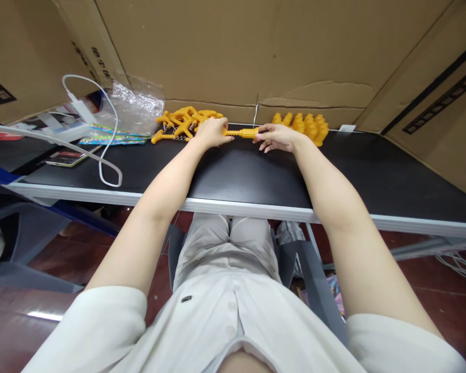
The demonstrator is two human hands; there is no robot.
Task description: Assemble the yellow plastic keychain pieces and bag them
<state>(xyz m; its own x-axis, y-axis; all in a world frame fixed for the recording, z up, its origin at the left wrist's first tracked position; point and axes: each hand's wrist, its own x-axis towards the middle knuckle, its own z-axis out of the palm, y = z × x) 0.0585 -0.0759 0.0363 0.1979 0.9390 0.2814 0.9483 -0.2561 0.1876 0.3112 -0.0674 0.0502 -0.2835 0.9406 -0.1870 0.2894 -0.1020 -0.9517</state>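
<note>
My left hand [214,133] is closed around a yellow plastic piece; its grip end is hidden in my fingers. A thin ribbed yellow stem [233,133] sticks out to the right and meets a wider yellow ribbed tube [249,133]. The fingers of my right hand [278,138] pinch the far end of that tube. Both hands hold the pieces in line, low over the black tabletop. Left of my left hand lies a heap of yellow branched plastic pieces [184,122] with small metal chains. Behind my right hand, several yellow bottle-shaped pieces [308,126] stand upright in rows.
Clear plastic wrap [134,106] and colourful flat packets [112,135] lie on the left, near a phone [68,158]. A white cable [111,171] loops over the table edge. Cardboard walls [233,52] enclose the back and sides of the black tabletop [392,176].
</note>
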